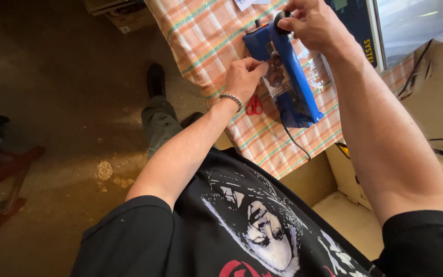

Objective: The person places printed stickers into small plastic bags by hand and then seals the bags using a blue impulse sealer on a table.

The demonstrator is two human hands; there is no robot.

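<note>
A blue heat sealer [288, 84] lies on a table with an orange checked cloth [208, 33]. My right hand [314, 25] grips the black knob at the end of the sealer's arm and presses it down. My left hand [243, 77], with a chain bracelet on the wrist, pinches a small clear packet with a printed label [279, 77] that is fed under the sealer's arm. The packet's far end shows as clear plastic on the other side of the arm.
Red-handled scissors [254, 105] lie on the cloth just below my left hand. A black cord [294, 141] runs off the table's front edge. A dark machine with a white lid [380, 25] stands at the right. A cardboard box [121, 10] sits on the floor.
</note>
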